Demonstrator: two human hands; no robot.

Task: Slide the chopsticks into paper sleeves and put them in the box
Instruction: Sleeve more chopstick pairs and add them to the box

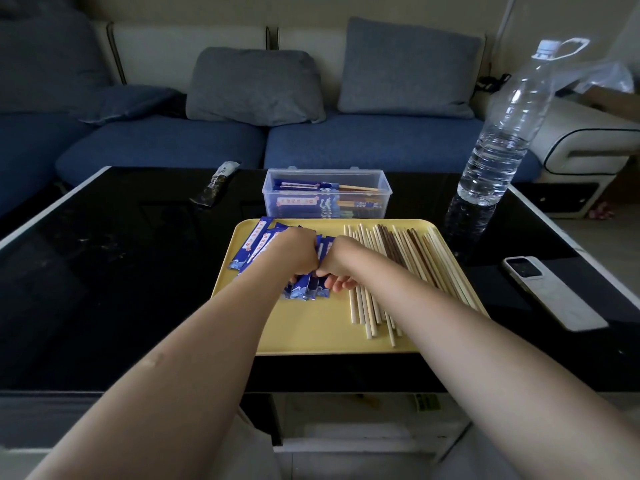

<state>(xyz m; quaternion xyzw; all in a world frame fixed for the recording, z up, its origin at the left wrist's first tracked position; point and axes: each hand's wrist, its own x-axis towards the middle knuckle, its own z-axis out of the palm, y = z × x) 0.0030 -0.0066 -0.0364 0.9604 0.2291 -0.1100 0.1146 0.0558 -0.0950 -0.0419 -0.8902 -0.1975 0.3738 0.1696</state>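
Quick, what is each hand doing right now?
Left hand: fingers curled on the blue paper sleeves.
Right hand: curled, pinching at the same sleeves.

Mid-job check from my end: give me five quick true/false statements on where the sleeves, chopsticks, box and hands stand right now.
1. The clear box already holds some sleeved chopsticks. True.
2. The bare chopsticks lie on the left half of the yellow tray. False: they lie on its right half; the blue paper sleeves are on the left.
3. Both the left hand and the right hand are over the sleeve pile. True.
4. The water bottle lies on its side. False: it stands upright, right of the box.
5. The phone rests on the tray. False: it lies on the black table, right of the tray.
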